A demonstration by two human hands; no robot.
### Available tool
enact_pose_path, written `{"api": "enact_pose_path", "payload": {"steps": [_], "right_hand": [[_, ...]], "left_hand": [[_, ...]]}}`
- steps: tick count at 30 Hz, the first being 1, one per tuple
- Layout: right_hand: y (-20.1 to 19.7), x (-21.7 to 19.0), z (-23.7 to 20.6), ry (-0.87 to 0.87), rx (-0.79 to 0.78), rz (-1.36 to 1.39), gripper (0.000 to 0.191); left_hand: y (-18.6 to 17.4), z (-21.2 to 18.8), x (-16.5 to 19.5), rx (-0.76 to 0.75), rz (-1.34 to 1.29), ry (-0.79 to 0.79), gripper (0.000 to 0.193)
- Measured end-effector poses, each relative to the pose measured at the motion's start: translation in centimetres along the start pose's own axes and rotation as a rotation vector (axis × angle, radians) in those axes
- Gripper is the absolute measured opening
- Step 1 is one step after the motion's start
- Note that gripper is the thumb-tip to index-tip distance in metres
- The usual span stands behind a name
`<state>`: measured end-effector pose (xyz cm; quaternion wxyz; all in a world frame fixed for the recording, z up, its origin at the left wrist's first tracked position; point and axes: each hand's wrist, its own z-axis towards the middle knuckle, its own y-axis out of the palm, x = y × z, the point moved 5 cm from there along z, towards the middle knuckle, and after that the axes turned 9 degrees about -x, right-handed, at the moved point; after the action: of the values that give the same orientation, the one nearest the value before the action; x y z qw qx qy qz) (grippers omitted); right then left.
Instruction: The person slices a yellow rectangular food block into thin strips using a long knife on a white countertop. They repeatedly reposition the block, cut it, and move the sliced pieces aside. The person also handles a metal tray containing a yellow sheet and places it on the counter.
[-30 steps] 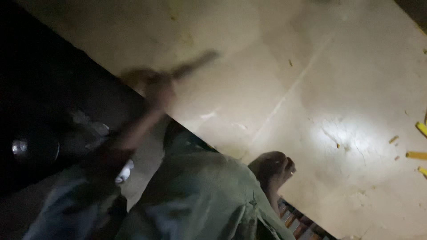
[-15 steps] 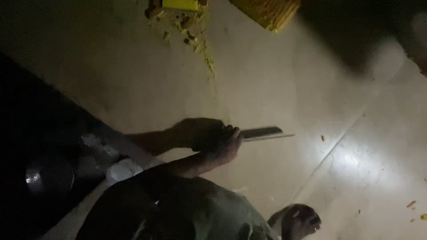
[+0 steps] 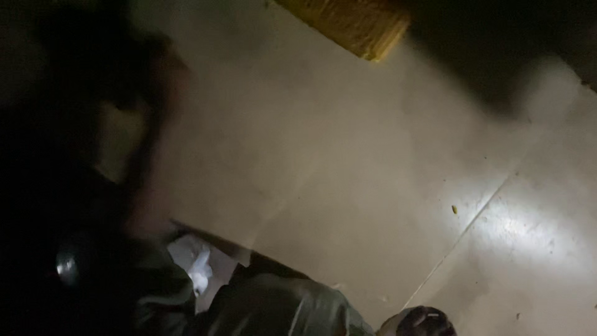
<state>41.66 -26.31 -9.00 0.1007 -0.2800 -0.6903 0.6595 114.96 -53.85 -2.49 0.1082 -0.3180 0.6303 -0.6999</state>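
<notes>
Since half a second ago your view has swung: the hand and blade that showed mid-frame are gone from sight, so you cannot tell the blade's place, its long axis, where it points, or whether either grip is clenched. Your floor (image 3: 348, 186) is pale, glossy tile with one seam running diagonally at right under a bright glare. Dark blur fills the left. Your green trouser leg (image 3: 280, 308) sits at the bottom edge. Yellow block (image 3: 354, 25) lies at top. Your foot (image 3: 423, 322) shows low right.
</notes>
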Motion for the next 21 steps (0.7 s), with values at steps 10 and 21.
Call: {"api": "enact_pose_path", "payload": {"steps": [10, 21], "right_hand": [[-3.8, 6.5, -1.6, -0.113, 0.019, 0.082, 0.035], [-11.0, 36.1, -16.5, 0.204, 0.037, 0.589, 0.019]], "left_hand": [[10.4, -48.6, 31.2, -0.710, -0.350, 1.149, 0.026], [17.5, -53.3, 53.7, -0.390, -0.223, 1.014, 0.028]]}}
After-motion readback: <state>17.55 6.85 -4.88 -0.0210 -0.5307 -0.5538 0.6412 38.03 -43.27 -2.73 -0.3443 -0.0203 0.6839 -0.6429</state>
